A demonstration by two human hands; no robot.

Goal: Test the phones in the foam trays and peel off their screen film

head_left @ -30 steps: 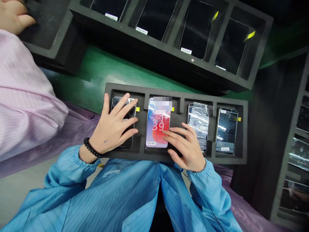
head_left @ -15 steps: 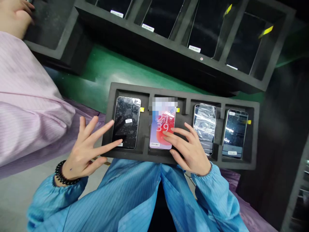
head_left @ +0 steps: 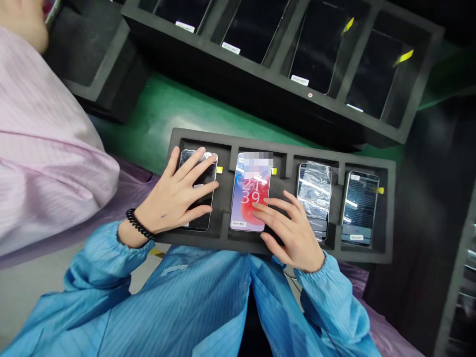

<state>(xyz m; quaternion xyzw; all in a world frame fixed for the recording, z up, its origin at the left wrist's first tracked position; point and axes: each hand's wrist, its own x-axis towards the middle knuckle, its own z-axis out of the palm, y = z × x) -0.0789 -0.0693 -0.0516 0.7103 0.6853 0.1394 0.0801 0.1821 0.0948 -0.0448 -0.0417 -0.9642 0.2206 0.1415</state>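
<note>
A black foam tray (head_left: 282,243) lies across my lap with several smartphones in its compartments. My left hand (head_left: 178,193) is spread over the leftmost smartphone (head_left: 204,223), whose dark screen it largely covers; whether the palm touches the glass I cannot tell. The second smartphone (head_left: 245,215) is lit with a red and purple lock screen reading 21 39. On or just over its lower right side rest the fingertips of my right hand (head_left: 292,228), fingers apart and holding nothing. A film-covered smartphone (head_left: 314,191) and a smartphone with lines of text (head_left: 360,208) lie farther right.
A larger black foam tray (head_left: 260,74) with several dark phones stands beyond, on a green surface (head_left: 178,109). At the left sits a person in a pink sleeve (head_left: 48,139), a hand (head_left: 26,20) near another black tray (head_left: 89,84). Yellow tabs stick out beside some phones.
My left hand has moved right and up, from the left edge of the leftmost smartphone to over its screen. My right hand stays in nearly the same place.
</note>
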